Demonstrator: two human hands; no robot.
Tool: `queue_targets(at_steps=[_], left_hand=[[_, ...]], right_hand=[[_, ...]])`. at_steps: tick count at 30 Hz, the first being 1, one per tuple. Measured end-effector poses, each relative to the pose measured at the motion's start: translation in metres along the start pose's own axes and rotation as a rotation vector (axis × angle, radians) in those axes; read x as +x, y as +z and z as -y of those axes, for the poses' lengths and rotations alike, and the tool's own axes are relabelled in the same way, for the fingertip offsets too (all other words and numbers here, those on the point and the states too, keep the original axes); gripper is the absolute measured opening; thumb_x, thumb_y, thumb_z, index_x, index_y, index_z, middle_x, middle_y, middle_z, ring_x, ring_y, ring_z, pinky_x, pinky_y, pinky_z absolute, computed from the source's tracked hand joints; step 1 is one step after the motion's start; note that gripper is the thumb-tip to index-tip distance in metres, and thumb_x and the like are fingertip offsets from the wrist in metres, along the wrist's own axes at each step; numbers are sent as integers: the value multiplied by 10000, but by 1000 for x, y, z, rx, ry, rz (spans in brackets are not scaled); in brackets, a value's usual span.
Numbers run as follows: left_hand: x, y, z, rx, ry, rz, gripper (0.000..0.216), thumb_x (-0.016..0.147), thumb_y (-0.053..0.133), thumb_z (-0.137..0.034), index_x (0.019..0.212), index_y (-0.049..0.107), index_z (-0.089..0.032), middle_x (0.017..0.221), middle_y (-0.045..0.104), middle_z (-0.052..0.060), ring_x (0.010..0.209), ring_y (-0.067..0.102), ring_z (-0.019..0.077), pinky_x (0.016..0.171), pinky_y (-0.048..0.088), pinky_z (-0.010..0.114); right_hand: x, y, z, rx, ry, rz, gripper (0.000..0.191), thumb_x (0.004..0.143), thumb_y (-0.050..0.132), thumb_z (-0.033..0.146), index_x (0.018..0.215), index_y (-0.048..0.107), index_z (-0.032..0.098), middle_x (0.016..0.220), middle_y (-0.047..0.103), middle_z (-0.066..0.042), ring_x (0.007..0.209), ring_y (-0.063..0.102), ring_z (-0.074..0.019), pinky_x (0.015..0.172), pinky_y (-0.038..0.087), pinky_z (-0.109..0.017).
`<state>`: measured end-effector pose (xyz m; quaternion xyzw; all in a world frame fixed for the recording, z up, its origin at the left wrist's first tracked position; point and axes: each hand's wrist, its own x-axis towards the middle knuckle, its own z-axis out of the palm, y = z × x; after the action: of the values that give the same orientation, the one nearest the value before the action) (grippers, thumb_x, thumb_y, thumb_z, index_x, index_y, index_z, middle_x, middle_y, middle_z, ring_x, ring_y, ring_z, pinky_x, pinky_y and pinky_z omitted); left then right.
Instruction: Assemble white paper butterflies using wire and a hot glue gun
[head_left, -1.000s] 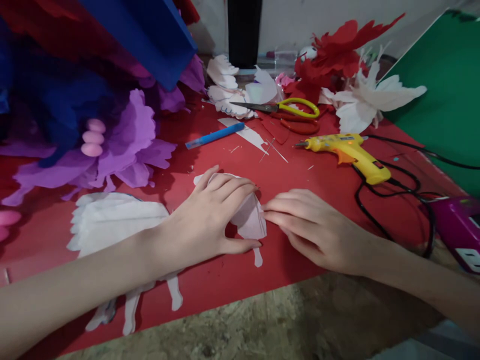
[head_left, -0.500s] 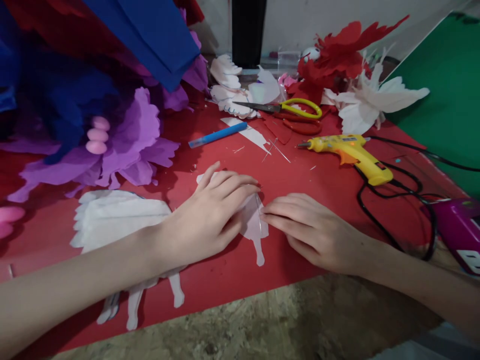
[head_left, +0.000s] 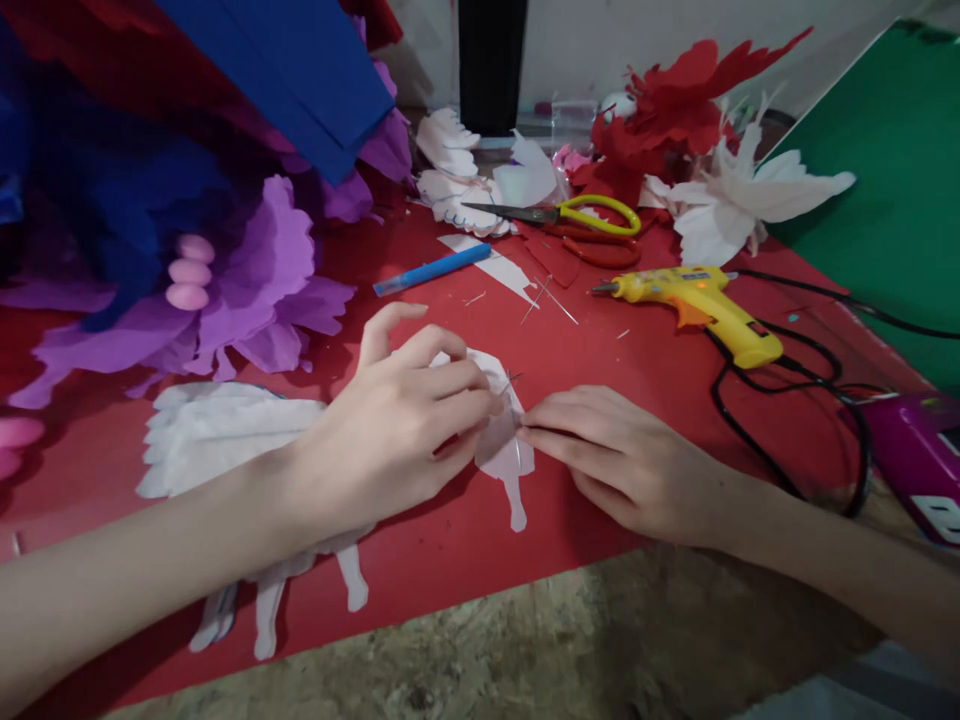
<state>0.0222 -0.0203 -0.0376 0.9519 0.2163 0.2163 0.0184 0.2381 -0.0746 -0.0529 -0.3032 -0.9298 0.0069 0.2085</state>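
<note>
A white petal-shaped paper cutout (head_left: 499, 455) with a narrow tab at its near end lies on the red sheet, partly covered by my left hand. Thin, needle-like strips (head_left: 519, 452) rest on it, two of them crossing near its upper right. My left hand (head_left: 405, 425) arches over the cutout, thumb and forefinger drawn together at its middle, the other fingers bent and raised. What they pinch is hidden. At the cutout's right edge, my right hand (head_left: 622, 455) has its fingertips pressed together beside the strip. Whatever is between them is too small to make out.
White stacked cutouts (head_left: 232, 430) lie under my left forearm. Beyond are a blue pen (head_left: 435, 268), scissors (head_left: 577, 215), and a yellow glue gun (head_left: 701, 300) with a black cord. Purple paper flowers (head_left: 255, 260) crowd the left; a white paper flower (head_left: 739, 200) sits back right.
My left hand's fingers have lifted and curled from lying flatter on the cutout, uncovering more of its top and the crossing strips. My right hand stays almost in place.
</note>
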Motion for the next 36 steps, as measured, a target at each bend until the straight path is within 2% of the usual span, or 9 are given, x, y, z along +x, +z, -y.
queue_targets(at_steps=[4,8,14,23,36], left_hand=[[0,1,0,58,6,16,272,904,442,-246,672,578,-208,687,653,-25,767,525,169,873,329,399],[0,6,-1,-14,-24,84,193,893,468,-313,850,599,-178,846,675,18,779,590,162,784,385,331],[3,10,-4,-107,-108,125,309,820,592,-371,1013,552,-132,1009,654,71,922,606,213,838,379,356],[4,14,-3,-98,-140,176,512,762,654,-457,1116,539,-105,1006,633,97,952,593,245,867,360,397],[5,12,-2,-152,-178,221,519,736,669,-426,1136,549,-119,1011,607,80,982,566,246,895,340,410]], right_hand=[[0,-1,0,-16,11,19,306,879,335,83,1008,612,95,1030,625,-93,955,546,-151,823,499,-322],[-1,0,0,-21,9,16,303,879,339,91,1018,608,98,1026,625,-97,971,550,-154,834,501,-325],[-1,0,-1,-7,-5,-10,282,875,352,87,1009,599,69,1026,620,-104,963,541,-167,829,501,-323],[-1,0,-1,-12,0,-8,283,880,342,91,990,603,72,1006,617,-100,961,529,-164,830,492,-311],[-2,1,0,1,5,-3,287,884,344,89,1003,603,57,1020,607,-97,980,496,-170,844,466,-303]])
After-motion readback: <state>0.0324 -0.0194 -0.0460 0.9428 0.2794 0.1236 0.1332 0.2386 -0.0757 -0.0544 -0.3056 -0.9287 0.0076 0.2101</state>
